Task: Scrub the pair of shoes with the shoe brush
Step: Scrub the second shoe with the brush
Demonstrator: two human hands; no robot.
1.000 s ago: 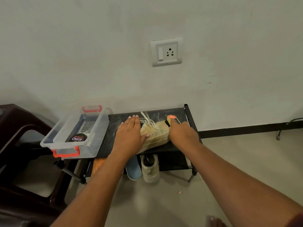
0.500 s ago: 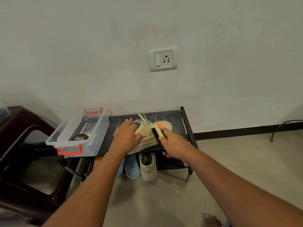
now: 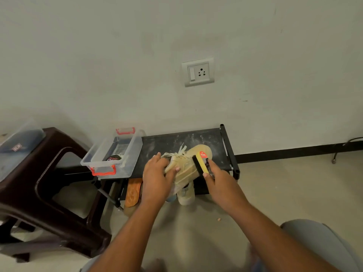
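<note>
The left hand (image 3: 157, 174) curls its fingers round the heel end of the tan shoe (image 3: 189, 165). The right hand (image 3: 221, 178) grips the yellow brush (image 3: 202, 164), bristles against the shoe's side. A second ago the left palm lay flat. The shoe lies between both hands, on top of the black rack (image 3: 176, 139).

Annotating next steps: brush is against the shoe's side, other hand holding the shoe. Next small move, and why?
Probably a short stroke along the side of the shoe toward the toe. The right hand grips the brush with its bristles on the shoe, and the left hand holds it steady.
</note>
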